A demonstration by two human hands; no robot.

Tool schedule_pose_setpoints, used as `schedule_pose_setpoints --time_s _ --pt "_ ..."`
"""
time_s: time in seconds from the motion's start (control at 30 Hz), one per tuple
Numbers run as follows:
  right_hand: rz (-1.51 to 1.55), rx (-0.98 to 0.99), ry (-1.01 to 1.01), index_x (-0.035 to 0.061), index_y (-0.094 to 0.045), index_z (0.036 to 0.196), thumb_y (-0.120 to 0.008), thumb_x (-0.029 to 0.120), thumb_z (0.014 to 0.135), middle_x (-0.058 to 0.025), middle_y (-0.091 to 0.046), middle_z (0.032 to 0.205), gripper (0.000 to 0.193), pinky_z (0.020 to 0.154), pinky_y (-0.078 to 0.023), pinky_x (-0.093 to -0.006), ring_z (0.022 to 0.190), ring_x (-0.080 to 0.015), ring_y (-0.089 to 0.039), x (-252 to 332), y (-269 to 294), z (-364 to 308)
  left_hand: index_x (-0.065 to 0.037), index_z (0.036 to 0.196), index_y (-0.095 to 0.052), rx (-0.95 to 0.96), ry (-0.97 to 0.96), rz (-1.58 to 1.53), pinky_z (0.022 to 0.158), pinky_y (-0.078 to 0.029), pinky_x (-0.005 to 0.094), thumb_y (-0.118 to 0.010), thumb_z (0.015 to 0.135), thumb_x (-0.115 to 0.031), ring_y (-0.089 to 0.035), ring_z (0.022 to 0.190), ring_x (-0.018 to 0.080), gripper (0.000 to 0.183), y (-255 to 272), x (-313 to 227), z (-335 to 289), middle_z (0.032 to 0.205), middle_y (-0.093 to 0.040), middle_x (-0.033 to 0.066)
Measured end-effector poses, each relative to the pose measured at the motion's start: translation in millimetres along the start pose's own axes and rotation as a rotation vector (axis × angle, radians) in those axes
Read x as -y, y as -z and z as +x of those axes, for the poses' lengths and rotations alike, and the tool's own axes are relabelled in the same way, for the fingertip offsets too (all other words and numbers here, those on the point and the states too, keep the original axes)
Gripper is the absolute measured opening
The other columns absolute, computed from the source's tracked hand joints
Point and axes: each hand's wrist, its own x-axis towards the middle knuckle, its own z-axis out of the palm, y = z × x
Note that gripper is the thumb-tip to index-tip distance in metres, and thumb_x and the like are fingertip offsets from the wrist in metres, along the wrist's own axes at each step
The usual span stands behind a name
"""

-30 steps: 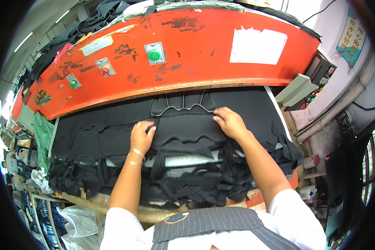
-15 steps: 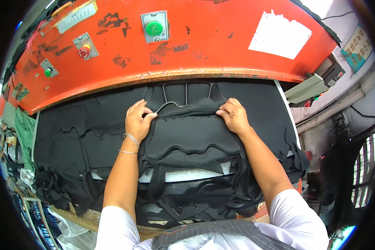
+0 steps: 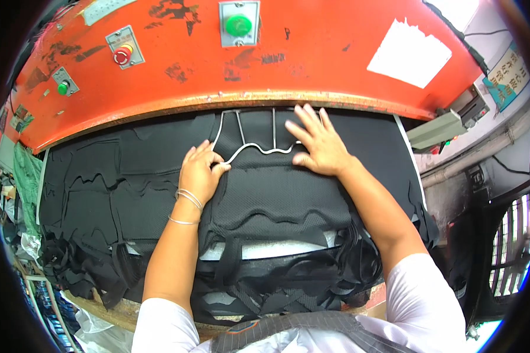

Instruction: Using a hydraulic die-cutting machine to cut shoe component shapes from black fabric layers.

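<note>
A metal cutting die (image 3: 274, 130) with a wavy near edge and straight crossbars lies on black mesh fabric (image 3: 280, 197), close to the orange press. At its near left corner, the thumb and fingers of my left hand (image 3: 201, 172) pinch the rim. My right hand (image 3: 324, 146) is spread over the die's right end, palm down, and hides that part; whether it presses on the metal I cannot tell. Wavy cut lines show in the fabric nearer to me and on the left.
The orange press beam (image 3: 312, 76) spans the far side, with a green button (image 3: 239, 25) and a red stop button (image 3: 122, 55). Black fabric scraps (image 3: 277, 288) are heaped along the near edge. A grey metal box (image 3: 444, 126) juts out at the right.
The die's wavy edge, partly under a fabric flap before, now lies in plain sight on top. My right hand has let go of the fabric edge, moved up and left, and spread its fingers.
</note>
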Motion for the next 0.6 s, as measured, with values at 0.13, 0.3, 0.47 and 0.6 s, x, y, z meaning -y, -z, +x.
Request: schedule_pose_setpoints --time_s 0.13,0.3,0.47,0.6 --pt "0.281 0.248 0.023 -0.0016 -0.058 0.120 -0.064 0.060 0.077 -0.0187 -0.055 0.128 0.076 0.106 -0.036 -0.0455 0.125 -0.0362 -0.047 0 11 13 -0.004 0.078 -0.068 -0.134 -0.072 -0.046 0.106 -0.036 0.0437 -0.077 0.070 -0.017 -0.054 0.122 0.0326 0.018 8 -6 -5 0.115 -0.065 0.0208" --pt "0.099 0.758 -0.087 -0.0008 -0.068 0.096 -0.073 0.060 0.067 -0.0192 -0.067 0.088 0.068 0.079 -0.051 -0.0440 0.089 -0.0372 -0.065 12 47 76 -0.006 0.077 -0.068 -0.361 -0.177 -0.231 0.099 -0.042 0.0410 -0.078 0.068 -0.012 -0.059 0.115 0.0330 0.015 21 -38 -3 0.110 -0.067 0.0202" --pt "0.326 0.678 -0.121 0.0028 -0.069 0.103 -0.065 0.054 0.081 -0.0201 -0.068 0.096 0.056 0.082 -0.051 -0.0419 0.093 -0.0371 -0.065 0 39 57 -0.005 0.115 -0.056 -0.380 -0.319 -0.617 0.100 -0.045 0.0388 -0.075 0.075 -0.003 -0.052 0.123 0.0340 0.044 12 -58 21 0.134 -0.050 0.0204" --pt "0.561 0.290 -0.147 0.0069 -0.067 0.113 -0.059 0.043 0.090 -0.0221 -0.067 0.100 0.043 0.084 -0.050 -0.0415 0.096 -0.0381 -0.063 5 33 26 -0.005 0.138 -0.041 0.093 -0.092 -0.444 0.107 -0.038 0.0398 -0.066 0.087 -0.014 -0.044 0.131 0.0336 0.057 -10 -43 28 0.144 -0.041 0.0195"
